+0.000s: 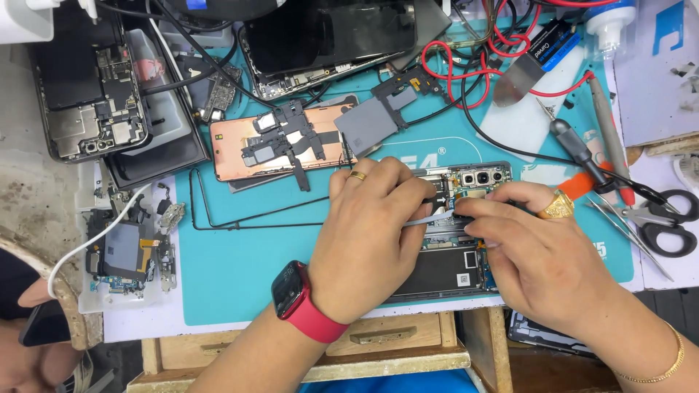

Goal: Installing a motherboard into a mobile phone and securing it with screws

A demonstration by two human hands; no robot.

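Looking down from a head-worn camera, two bare hands meet over an opened phone [444, 247] lying back-up on a teal work mat [240, 269] that covers the surface; the phone sits right of the mat's centre, its camera cluster toward the far edge and its dark battery nearest the viewer; the left hand [368, 236], with a red watch [295, 295] at the wrist and a gold ring, is curled down on the phone's left side, thumb and fingers pinched onto a thin pale strip [428, 217] that runs across the phone's innards; the right hand [535, 251], wearing a large gold ring, is closed with its fingertips pressed on the same strip from the other side; whether that strip is a flat cable or a slim tool cannot be told; judging by appearance, the phone is light but fragile, with exposed boards and connectors, so it is best steadied by its stiff outer frame, and the strip looks thin and bendable, best taken gently near its end; nearby lie a copper-coloured back panel [273, 149], black scissors [666, 218], a screwdriver [575, 149] and red wires [473, 73]
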